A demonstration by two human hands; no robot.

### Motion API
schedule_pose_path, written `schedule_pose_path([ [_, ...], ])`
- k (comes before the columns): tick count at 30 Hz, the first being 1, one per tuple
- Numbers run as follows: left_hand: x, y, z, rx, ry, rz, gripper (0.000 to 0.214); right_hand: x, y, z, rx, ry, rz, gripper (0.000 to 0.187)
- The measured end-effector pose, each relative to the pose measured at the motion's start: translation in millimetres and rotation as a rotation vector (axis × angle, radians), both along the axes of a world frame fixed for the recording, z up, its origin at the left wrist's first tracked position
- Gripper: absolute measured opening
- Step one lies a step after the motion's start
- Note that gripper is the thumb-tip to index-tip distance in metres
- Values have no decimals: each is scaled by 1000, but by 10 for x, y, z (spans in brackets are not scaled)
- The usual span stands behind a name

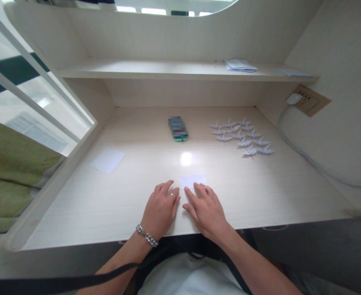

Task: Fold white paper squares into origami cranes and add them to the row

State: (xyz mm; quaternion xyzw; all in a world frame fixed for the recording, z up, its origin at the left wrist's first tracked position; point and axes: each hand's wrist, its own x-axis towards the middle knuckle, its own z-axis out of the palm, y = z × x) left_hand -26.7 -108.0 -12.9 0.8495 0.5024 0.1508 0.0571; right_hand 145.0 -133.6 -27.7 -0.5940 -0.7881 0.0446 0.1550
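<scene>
A small white sheet of paper (193,180) lies flat on the desk in front of me. My right hand (205,207) rests palm down with fingers spread, its fingertips at the near edge of the sheet. To the left of the sheet is my left hand (163,204), also palm down, with a ring on one finger and a chain bracelet at the wrist. Its fingers are slightly bent and apart, holding nothing I can see. Whether the left fingertips touch the sheet's edge I cannot tell.
Several folded paper cranes (240,136) stand at the right. A phone-like object (178,128), blurred, lies toward the back. Another paper sheet (108,160) is at the left. Above, a shelf (156,69) holds stacked paper (240,65). A cable (309,157) runs from a wall socket (312,101).
</scene>
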Motion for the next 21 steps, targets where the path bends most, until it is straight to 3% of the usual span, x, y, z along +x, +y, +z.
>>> schedule_pose_path([
  [5, 137, 201, -46, -44, -46, -162, 26, -1, 1, -2, 19, 10, 0, 44],
  [12, 156, 410, 173, -73, 134, -304, 20, 293, -14, -41, 41, -7, 15, 38],
  [21, 341, 563, 303, -34, 447, -495, 23, 572, 27, -127, 111, -11, -50, 33],
])
